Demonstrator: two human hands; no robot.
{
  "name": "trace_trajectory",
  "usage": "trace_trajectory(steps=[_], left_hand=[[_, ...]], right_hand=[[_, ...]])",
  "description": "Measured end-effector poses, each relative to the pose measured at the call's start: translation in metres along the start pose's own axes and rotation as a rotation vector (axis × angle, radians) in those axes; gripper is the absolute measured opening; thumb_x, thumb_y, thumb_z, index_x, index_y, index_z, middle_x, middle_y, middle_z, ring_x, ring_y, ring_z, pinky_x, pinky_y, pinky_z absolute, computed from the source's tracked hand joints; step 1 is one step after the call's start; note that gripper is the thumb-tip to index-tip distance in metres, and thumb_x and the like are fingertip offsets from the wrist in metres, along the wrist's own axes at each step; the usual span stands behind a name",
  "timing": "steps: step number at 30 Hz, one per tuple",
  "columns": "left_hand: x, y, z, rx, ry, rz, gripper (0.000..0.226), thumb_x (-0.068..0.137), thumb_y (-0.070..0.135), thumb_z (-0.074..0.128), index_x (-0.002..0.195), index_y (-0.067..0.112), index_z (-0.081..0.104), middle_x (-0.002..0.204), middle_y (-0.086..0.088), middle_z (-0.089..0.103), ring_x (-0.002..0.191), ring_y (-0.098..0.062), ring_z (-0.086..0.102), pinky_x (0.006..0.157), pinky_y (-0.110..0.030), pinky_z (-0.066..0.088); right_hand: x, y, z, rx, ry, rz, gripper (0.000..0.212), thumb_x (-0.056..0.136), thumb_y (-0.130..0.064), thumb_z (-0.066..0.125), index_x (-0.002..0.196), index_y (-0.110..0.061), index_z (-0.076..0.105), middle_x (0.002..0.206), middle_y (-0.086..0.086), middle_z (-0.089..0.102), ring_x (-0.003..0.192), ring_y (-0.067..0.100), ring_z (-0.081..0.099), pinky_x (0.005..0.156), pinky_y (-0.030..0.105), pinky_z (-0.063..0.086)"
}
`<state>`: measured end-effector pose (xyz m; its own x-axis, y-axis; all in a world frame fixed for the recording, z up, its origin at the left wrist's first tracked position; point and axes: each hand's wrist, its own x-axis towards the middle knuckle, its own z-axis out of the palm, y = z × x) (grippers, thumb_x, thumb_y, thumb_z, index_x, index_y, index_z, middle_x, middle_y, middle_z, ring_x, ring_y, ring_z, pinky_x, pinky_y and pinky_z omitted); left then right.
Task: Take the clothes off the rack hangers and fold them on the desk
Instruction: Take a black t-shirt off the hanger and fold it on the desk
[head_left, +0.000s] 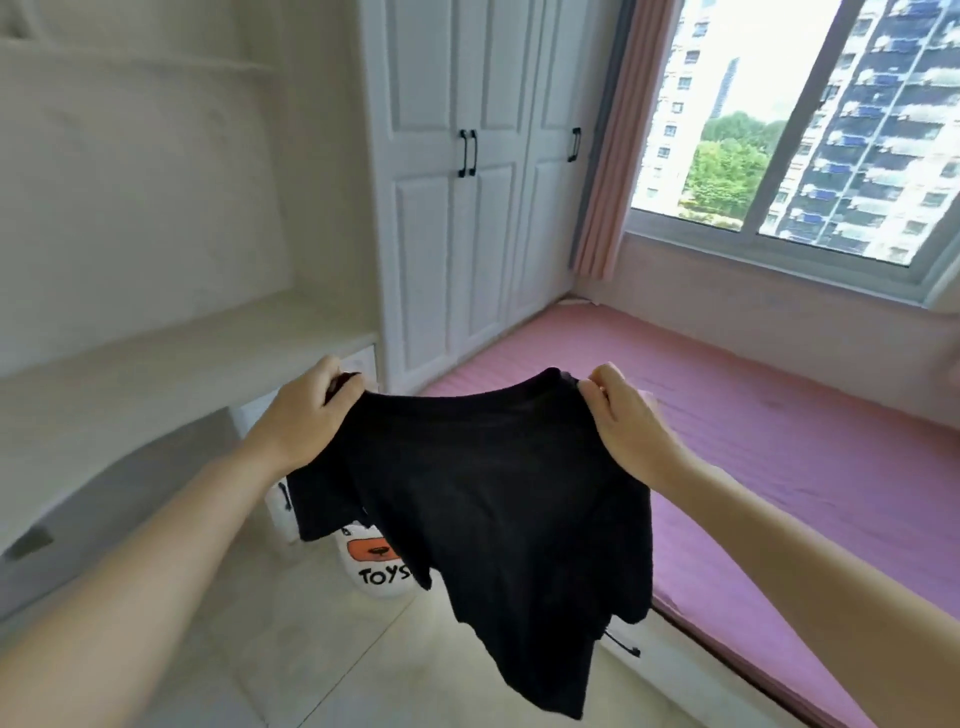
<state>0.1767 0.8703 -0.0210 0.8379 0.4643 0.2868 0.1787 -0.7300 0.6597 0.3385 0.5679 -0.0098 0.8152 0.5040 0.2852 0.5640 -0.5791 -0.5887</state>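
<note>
desk (156, 374) at far left, white. left hand (306, 415) pinches one shoulder of black t-shirt (483, 499), right hand (631, 421) pinches the other; shirt hangs in air between them, off any hanger. step: carrying to desk, i judge. next: lay it flat. rack and hangers out of view; toy bag (382, 566) partly hidden.

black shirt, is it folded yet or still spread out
Spread, not folded: the black shirt hangs open in the air, left hand and right hand gripping its shoulders, hem dangling free.
</note>
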Motion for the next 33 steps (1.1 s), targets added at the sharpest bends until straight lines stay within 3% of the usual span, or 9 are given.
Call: trace_trajectory(steps=[2,5,9,15,19,22,25,31,33], left_hand=[[-0.006,-0.020,-0.018,0.050,0.026,-0.059,0.041,0.097,0.050,0.045,0.074,0.017,0.034,0.064,0.002,0.036,0.058,-0.016,0.037,0.059,-0.034,0.031],[-0.026,-0.040,-0.045,0.027,0.044,-0.166,0.035,0.101,0.037,0.043,0.077,0.013,0.037,0.067,-0.001,0.039,0.061,-0.017,0.038,0.063,-0.035,0.032],[-0.066,-0.064,-0.088,0.078,0.129,-0.307,0.019,0.094,0.008,0.047,0.079,0.013,0.037,0.070,-0.003,0.037,0.060,-0.016,0.032,0.060,-0.032,0.030],[-0.128,-0.093,-0.150,0.236,0.257,-0.498,0.021,0.090,-0.004,0.041,0.094,0.016,0.040,0.073,-0.005,0.041,0.056,-0.016,0.033,0.053,-0.029,0.030],[-0.159,-0.118,-0.199,0.447,0.320,-0.466,0.038,0.078,-0.017,0.035,0.096,0.017,0.032,0.090,0.001,0.034,0.074,-0.019,0.038,0.062,-0.032,0.038],[-0.181,-0.144,-0.233,0.631,0.253,-0.477,0.046,0.073,-0.019,0.034,0.096,0.019,0.027,0.090,0.005,0.028,0.073,-0.020,0.038,0.062,-0.040,0.043],[-0.202,-0.180,-0.270,0.720,0.304,-0.544,0.049,0.074,-0.019,0.037,0.099,0.022,0.026,0.090,0.007,0.026,0.071,-0.018,0.039,0.058,-0.034,0.042],[-0.226,-0.246,-0.346,0.736,0.477,-0.631,0.064,0.079,-0.020,0.042,0.126,0.022,0.030,0.109,0.009,0.031,0.070,-0.010,0.044,0.058,-0.027,0.039],[-0.233,-0.272,-0.372,0.737,0.519,-0.662,0.065,0.079,-0.019,0.045,0.125,0.025,0.032,0.111,0.010,0.031,0.070,-0.009,0.046,0.059,-0.026,0.041]], right_hand=[[0.023,-0.013,0.012,-0.054,-0.132,-0.125,0.034,0.099,-0.050,0.037,0.086,-0.020,0.047,0.074,-0.001,0.056,0.068,0.019,0.053,0.059,0.033,0.040],[0.048,-0.033,0.038,-0.174,-0.265,-0.274,0.039,0.093,-0.060,0.039,0.077,-0.024,0.043,0.073,-0.006,0.052,0.064,0.012,0.051,0.055,0.028,0.039],[0.078,-0.070,0.085,-0.157,-0.372,-0.469,0.037,0.093,-0.056,0.045,0.077,-0.023,0.048,0.076,-0.007,0.055,0.069,0.012,0.054,0.062,0.028,0.046],[0.098,-0.145,0.163,0.092,-0.352,-0.737,0.024,0.098,-0.035,0.049,0.083,-0.017,0.050,0.076,-0.002,0.053,0.070,0.018,0.052,0.066,0.030,0.044],[0.107,-0.214,0.208,0.261,-0.278,-0.732,0.021,0.099,-0.031,0.049,0.080,-0.023,0.050,0.074,-0.006,0.053,0.071,0.009,0.050,0.063,0.018,0.037],[0.112,-0.260,0.243,0.256,-0.296,-0.787,0.026,0.100,-0.028,0.046,0.076,-0.021,0.047,0.071,-0.004,0.049,0.073,0.018,0.045,0.064,0.026,0.027],[0.114,-0.317,0.283,0.261,-0.354,-0.844,0.030,0.101,-0.026,0.043,0.071,-0.023,0.041,0.069,-0.003,0.045,0.074,0.019,0.041,0.065,0.027,0.023],[0.122,-0.422,0.348,0.208,-0.478,-0.947,0.035,0.098,-0.036,0.046,0.073,-0.013,0.049,0.071,-0.001,0.051,0.072,0.014,0.047,0.062,0.027,0.033],[0.122,-0.456,0.372,0.160,-0.557,-0.974,0.027,0.093,-0.025,0.053,0.074,-0.007,0.049,0.072,0.002,0.051,0.070,0.016,0.046,0.060,0.025,0.036]])
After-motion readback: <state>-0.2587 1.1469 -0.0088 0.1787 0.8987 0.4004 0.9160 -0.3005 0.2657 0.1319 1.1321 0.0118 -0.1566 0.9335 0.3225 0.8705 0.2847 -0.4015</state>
